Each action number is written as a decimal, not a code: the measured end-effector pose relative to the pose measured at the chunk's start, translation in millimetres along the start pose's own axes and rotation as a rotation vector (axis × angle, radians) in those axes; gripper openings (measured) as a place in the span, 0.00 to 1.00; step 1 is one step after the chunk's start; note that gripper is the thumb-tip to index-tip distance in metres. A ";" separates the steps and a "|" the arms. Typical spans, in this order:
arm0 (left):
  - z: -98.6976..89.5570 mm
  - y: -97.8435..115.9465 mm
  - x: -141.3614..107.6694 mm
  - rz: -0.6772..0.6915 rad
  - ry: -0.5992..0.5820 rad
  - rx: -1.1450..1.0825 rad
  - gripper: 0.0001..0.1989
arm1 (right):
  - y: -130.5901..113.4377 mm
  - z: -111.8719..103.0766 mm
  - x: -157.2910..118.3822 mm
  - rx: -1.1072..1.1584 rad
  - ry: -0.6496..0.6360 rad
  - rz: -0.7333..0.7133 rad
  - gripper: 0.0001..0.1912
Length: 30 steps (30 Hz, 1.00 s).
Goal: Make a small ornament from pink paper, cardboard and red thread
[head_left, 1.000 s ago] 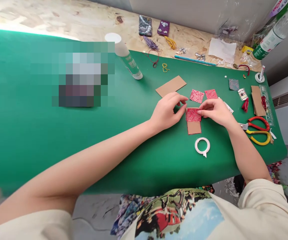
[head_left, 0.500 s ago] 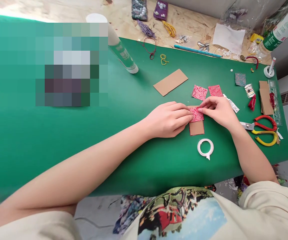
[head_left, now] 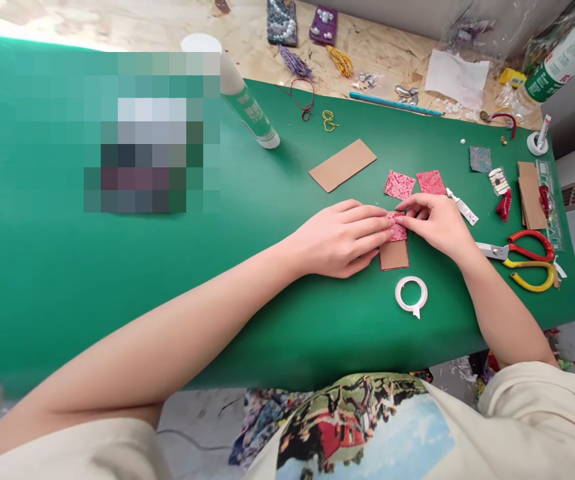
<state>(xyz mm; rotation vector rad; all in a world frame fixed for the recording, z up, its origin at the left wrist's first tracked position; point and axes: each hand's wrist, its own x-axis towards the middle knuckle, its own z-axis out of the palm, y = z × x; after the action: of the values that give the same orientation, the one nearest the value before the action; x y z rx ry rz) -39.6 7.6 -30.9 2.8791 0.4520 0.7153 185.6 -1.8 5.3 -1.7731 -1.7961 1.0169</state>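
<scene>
A small red patterned square [head_left: 398, 231] lies over the upper part of a cardboard piece [head_left: 394, 255] with a thin red edge. My left hand [head_left: 343, 239] rests flat from the left, its outstretched fingertips pressing on the square. From the right, my right hand [head_left: 438, 221] pinches the square's upper right corner between thumb and finger; the exact grip is partly hidden. Two more red patterned squares, one [head_left: 400, 185] and another [head_left: 431, 182], lie just beyond my hands. Nearer my body is a roll of white tape [head_left: 398, 301] with a loose end.
Red-and-yellow-handled scissors [head_left: 532, 253] lie right of my right forearm. A cardboard rectangle [head_left: 343, 165] and a spray can [head_left: 252, 110] are farther back. A teal pencil [head_left: 397, 104] lies along the back edge. Cardboard strips [head_left: 532, 195] and a small white tube [head_left: 463, 207] are to the right.
The fingers of my left hand have slid slightly right, covering more of the red square. My right hand keeps its pinch at the corner. The view has shifted a little.
</scene>
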 end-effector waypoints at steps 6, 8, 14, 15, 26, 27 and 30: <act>1.7 4.0 -0.1 -0.014 -0.103 -0.085 0.18 | -0.2 0.1 -0.1 -0.011 0.004 -0.008 0.04; 2.8 4.0 -0.6 -0.013 -0.066 -0.092 0.17 | -0.1 -0.1 0.3 -0.015 0.004 -0.005 0.04; 2.7 3.1 -1.0 -0.030 -0.088 -0.018 0.18 | -0.6 -0.9 0.7 -0.004 0.001 -0.005 0.04; 2.6 3.0 -0.9 -0.042 -0.102 -0.024 0.18 | -0.5 -0.9 0.7 -0.002 0.001 -0.012 0.04; 2.4 2.6 -0.4 -0.018 -0.106 0.026 0.18 | 3.2 -10.9 4.1 0.128 -0.068 0.016 0.06; 2.7 2.3 -0.6 -0.003 -0.094 0.041 0.18 | 6.1 -16.2 5.7 0.165 -0.054 0.032 0.08; 4.3 1.1 -1.0 0.009 -0.076 0.044 0.18 | 20.2 -31.3 13.6 0.031 0.240 -0.001 0.06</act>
<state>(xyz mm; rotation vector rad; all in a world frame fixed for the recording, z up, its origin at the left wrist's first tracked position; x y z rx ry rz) -38.1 6.0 -34.8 2.9390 0.4500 0.6018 220.8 16.2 7.9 -1.7909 -1.6247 0.7892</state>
